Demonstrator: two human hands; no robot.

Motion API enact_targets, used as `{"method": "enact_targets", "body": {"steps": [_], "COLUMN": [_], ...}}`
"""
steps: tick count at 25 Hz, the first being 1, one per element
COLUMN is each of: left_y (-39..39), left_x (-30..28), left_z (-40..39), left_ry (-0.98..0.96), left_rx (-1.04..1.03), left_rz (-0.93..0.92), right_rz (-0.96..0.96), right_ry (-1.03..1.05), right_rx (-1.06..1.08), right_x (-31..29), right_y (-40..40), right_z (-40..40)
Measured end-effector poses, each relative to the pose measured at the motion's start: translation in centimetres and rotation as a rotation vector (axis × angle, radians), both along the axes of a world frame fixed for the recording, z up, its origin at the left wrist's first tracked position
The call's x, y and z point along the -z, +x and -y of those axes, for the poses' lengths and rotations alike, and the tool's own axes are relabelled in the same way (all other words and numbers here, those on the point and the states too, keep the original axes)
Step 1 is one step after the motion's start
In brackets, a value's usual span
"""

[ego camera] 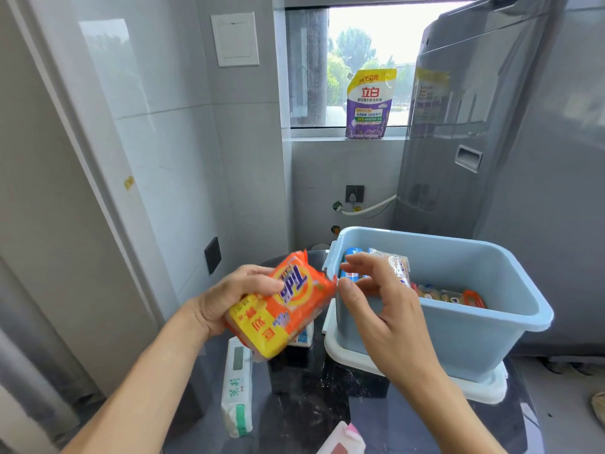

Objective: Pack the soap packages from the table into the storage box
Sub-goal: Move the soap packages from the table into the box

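My left hand (229,298) grips an orange and yellow soap package (284,306) and holds it above the dark table, just left of the light blue storage box (474,329). Close to the package's right end, my right hand (383,303) is spread open and empty in front of the box's near left corner. Inside the box lie several soap packages: blue ones (352,275) at the left, a clear-wrapped one (397,265) behind my fingers, and orange ones (471,298) along the bottom. A white and green package (237,388) lies on the table. A pink and white package (342,440) shows at the bottom edge.
The box stands on a white lid or tray (353,357) on the dark marble table (304,411). A white carton (302,337) sits partly hidden under the held package. A purple detergent pouch (368,104) stands on the window sill. A grey washing machine (523,126) rises behind the box.
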State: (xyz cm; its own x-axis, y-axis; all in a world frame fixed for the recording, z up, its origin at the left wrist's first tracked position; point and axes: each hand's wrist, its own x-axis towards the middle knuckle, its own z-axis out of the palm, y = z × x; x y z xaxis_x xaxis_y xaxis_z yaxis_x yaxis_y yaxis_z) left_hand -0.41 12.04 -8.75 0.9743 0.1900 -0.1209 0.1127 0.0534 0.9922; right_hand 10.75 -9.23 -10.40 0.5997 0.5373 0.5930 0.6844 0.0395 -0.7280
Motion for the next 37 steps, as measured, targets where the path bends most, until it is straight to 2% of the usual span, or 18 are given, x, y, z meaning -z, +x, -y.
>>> {"method": "enact_targets", "body": {"steps": [2, 4, 6, 9, 11, 13, 15, 17, 18, 20, 21, 22, 24, 27, 32, 37], "left_y": [0.3, 1.6, 3.4, 5.2, 6.0, 6.6, 7.3, 7.8, 8.1, 8.6, 8.9, 9.0, 9.0, 9.3, 9.3, 9.4], "left_x": [-0.5, -1.0, -1.2, -1.3, -1.8, -1.9, -1.5, -0.5, 0.0, 0.9, 1.5, 2.1, 2.3, 2.3, 2.6, 2.8], "left_z": [0.5, 2.1, 4.4, 7.1, 8.4, 9.5, 10.5, 11.1, 11.3, 11.2, 11.0, 10.9, 10.8, 10.7, 10.3, 10.2], "left_ry": [-0.249, -0.367, -0.346, -0.253, -0.032, 0.366, 0.664, 0.874, 1.018, 1.340, 1.464, 1.543, 1.581, 1.611, 1.578, 1.602], "left_rx": [-0.031, -0.068, -0.129, -0.177, -0.224, -0.384, -0.492, -0.401, -0.298, -0.080, -0.034, -0.040, -0.115, -0.223, -0.202, -0.202], "left_rz": [0.123, 0.243, 0.288, 0.246, 0.229, 0.215, 0.286, 0.420, 0.429, 0.304, 0.239, 0.203, 0.212, 0.290, 0.314, 0.311], "right_rz": [-0.129, -0.369, -0.538, -0.585, -0.629, -0.649, -0.681, -0.726, -0.735, -0.778, -0.830, -0.898, -0.967, -0.724, -0.286, -0.116], "right_ry": [-0.008, 0.036, 0.120, 0.194, 0.213, 0.242, 0.287, 0.316, 0.311, 0.234, 0.169, 0.094, -0.065, -0.338, -0.801, -0.961], "right_rx": [-0.136, -0.317, -0.366, -0.380, -0.393, -0.336, -0.226, -0.101, -0.030, 0.112, 0.165, 0.201, 0.276, 0.367, 0.481, 0.555], "right_x": [-0.4, -0.9, -1.4, -2.0, -2.1, -2.2, -2.7, -3.6, -4.1, -4.7, -5.0, -5.2, -5.1, -4.3, -2.9, -2.5], "right_y": [-0.2, -0.5, 0.0, 1.2, 1.7, 2.2, 3.1, 4.7, 5.9, 8.9, 10.4, 11.8, 13.8, 15.6, 13.9, 12.9], "right_z": [0.2, -0.1, 0.0, 1.1, 1.9, 2.4, 2.9, 3.7, 4.4, 6.0, 6.6, 7.0, 7.1, 5.8, 2.9, 2.1]}}
